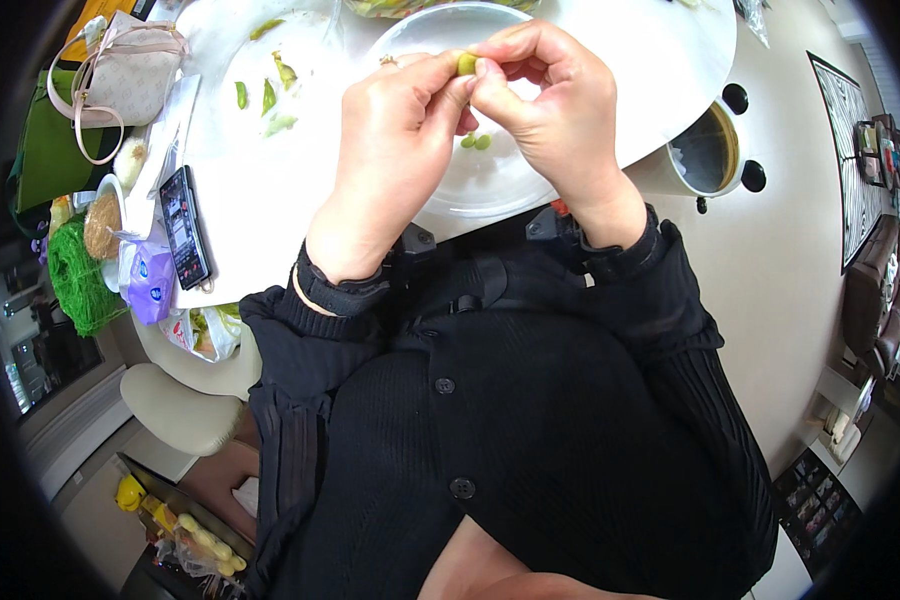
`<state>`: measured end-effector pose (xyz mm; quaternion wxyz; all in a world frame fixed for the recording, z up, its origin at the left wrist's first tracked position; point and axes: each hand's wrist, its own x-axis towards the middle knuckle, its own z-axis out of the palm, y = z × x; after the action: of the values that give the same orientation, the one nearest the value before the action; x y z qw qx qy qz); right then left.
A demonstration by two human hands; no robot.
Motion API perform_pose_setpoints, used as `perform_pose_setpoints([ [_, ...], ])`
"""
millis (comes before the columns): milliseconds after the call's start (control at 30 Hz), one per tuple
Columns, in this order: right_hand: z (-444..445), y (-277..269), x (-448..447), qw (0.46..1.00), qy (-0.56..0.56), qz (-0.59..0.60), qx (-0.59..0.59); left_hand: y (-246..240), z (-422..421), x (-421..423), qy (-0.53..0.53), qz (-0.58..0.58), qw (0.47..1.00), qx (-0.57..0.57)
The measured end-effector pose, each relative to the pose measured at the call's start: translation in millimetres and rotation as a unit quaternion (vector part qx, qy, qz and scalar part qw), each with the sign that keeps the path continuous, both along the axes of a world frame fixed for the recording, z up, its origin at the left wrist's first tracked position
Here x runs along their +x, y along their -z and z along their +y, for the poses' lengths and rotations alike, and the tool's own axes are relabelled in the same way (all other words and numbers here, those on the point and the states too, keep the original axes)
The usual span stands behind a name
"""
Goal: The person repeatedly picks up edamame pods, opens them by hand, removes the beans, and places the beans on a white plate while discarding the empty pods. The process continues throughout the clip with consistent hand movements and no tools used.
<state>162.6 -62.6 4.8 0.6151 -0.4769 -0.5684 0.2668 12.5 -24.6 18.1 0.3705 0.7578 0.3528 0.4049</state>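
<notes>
Between the fingertips of my left hand (405,124) and my right hand (559,97) is a green bean pod (467,64), pinched from both sides. Both hands are over a clear plastic bowl (487,196) on the white table. A few shelled green beans (482,142) lie in the bowl below my fingers. To the left, several pods and shells (285,73) are spread on what looks like a clear plate or lid. A bag of green pods (412,6) shows at the top edge, mostly cut off.
A smartphone (184,226) with a lit screen leans at the table's left edge. Near it are a purple tissue pack (147,279), an onion (130,160), green mesh (79,277) and a handbag (131,71). A waste bin (701,154) stands on the floor at right; a beige chair (184,409) is at left.
</notes>
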Motion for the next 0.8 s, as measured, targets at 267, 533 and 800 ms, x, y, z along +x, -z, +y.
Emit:
perform_pose_setpoints([
  [267, 1.1, 1.0, -1.7, 0.999, 0.026, 0.03, -0.031, 6.2, 1.8, 4.0, -0.027, 0.062, 0.989, 0.13],
  [533, 7.9, 4.2, 4.2, 0.981, -0.029, 0.176, -0.078, 8.5, 9.9, 3.9, 0.04, -0.078, 0.996, -0.029],
  [800, 9.9, 7.8, 7.2, 0.959, -0.051, 0.268, -0.083, 15.7, 22.9, -5.7, 0.092, -0.205, 0.955, -0.194],
])
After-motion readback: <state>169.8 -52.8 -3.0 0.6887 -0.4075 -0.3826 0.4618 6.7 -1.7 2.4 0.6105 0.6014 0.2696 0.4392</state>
